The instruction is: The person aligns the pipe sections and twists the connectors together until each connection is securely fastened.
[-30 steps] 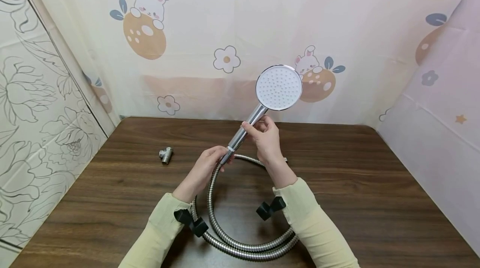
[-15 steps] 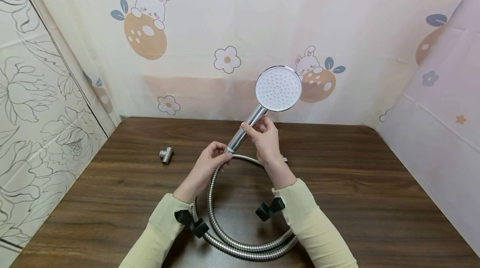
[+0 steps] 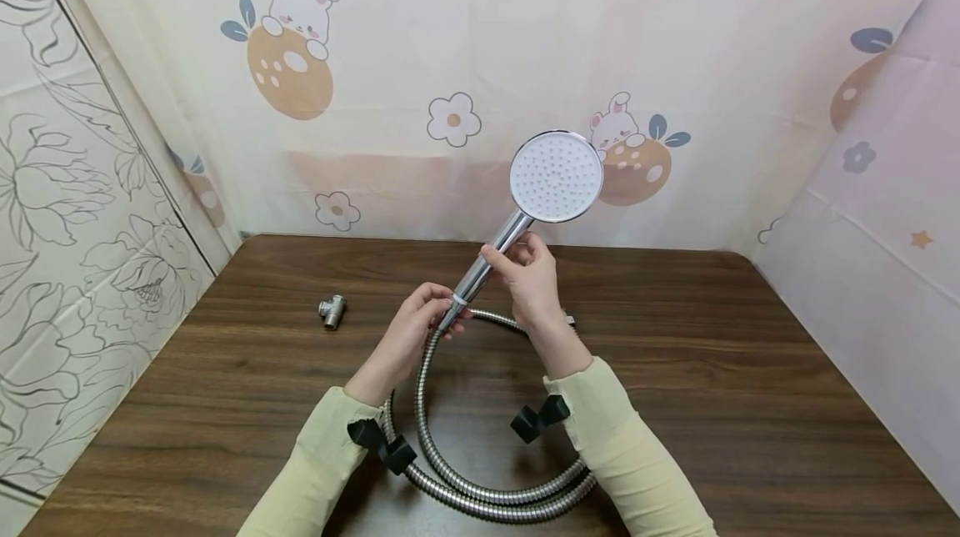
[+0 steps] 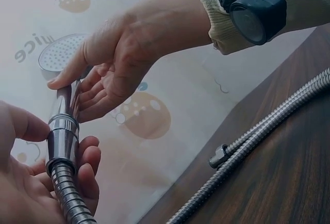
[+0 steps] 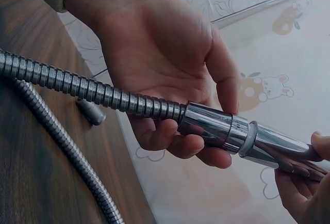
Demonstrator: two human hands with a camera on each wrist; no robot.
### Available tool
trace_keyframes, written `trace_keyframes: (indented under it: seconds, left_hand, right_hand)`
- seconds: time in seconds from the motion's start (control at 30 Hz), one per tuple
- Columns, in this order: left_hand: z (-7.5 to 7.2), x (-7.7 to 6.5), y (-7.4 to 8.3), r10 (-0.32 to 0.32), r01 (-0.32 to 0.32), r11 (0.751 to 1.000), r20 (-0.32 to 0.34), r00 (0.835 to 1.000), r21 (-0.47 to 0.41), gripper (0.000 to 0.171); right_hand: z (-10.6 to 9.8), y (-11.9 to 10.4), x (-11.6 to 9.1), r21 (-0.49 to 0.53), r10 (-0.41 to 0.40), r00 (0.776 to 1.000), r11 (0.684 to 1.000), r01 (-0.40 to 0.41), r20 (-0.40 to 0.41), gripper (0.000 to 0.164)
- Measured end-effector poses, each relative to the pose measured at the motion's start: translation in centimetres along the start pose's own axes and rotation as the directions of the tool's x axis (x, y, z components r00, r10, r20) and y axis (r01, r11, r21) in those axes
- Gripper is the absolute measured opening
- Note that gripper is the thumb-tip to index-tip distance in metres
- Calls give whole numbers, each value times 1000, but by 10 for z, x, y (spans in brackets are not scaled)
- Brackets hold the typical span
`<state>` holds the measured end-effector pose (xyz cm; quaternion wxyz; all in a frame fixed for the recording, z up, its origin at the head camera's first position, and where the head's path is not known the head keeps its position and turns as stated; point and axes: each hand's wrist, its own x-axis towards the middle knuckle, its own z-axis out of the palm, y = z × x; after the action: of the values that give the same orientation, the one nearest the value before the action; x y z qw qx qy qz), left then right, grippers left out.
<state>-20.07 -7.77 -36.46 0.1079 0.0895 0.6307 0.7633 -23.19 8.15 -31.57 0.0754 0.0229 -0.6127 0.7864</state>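
A chrome hand shower with a round white spray face (image 3: 557, 177) is held up at a slant over the table, its head at the upper right. My right hand (image 3: 534, 283) grips the handle (image 3: 491, 260) between thumb and fingers, about midway along. At the handle's lower end, my left hand (image 3: 416, 324) pinches the chrome hose nut (image 5: 209, 123), thumb on one side and fingers curled along the other. In the right wrist view a narrow pale ring (image 5: 249, 139) shows between nut and handle. From the nut the ribbed metal hose (image 3: 424, 387) runs down to the table.
The hose lies in loops on the dark wooden table (image 3: 735, 370) under both forearms. Its other end, with a metal nut (image 4: 219, 157), rests behind the right wrist. A small metal tee fitting (image 3: 332, 312) stands at the left. Patterned curtain (image 3: 390, 45) hangs behind the table.
My left thumb and fingers shift around the hose nut: the thumb came down across it half a second ago and is now back up near the ring. The right hand and shower head stay nearly still.
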Motion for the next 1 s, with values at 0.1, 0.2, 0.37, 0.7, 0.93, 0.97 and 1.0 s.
trace_keyframes:
  seconds: [0.1, 0.2, 0.37, 0.7, 0.93, 0.97, 1.0]
  left_hand:
    - [0, -1, -1, 15, -15, 1000, -2, 1000, 14, 14]
    - [-1, -1, -1, 29, -29, 999, -7, 1000, 22, 15]
    - [1, -1, 0, 26, -25, 999, -41, 999, 27, 19]
    - [2, 0, 2, 14, -9, 997, -61, 998, 77, 23]
    - [-1, 1, 0, -44, 42, 994, 14, 999, 97, 37]
    - [-2, 1, 0, -40, 38, 995, 23, 999, 93, 39]
    - [-2, 1, 0, -36, 33, 995, 31, 999, 93, 40]
  right_hand:
    - [0, 0, 0, 1, 6, 1000, 1000, -6, 0, 29]
    - [0, -1, -1, -5, 11, 1000, 1000, -11, -2, 30]
    - [1, -1, -1, -14, 13, 1000, 1000, -14, -9, 30]
    - [1, -2, 0, -7, 9, 1000, 1000, -9, -12, 30]
    - [2, -2, 0, -6, 10, 1000, 1000, -10, -7, 28]
    - [2, -2, 0, -10, 10, 1000, 1000, -10, -8, 28]
    - [2, -2, 0, -13, 10, 1000, 1000, -10, -8, 28]
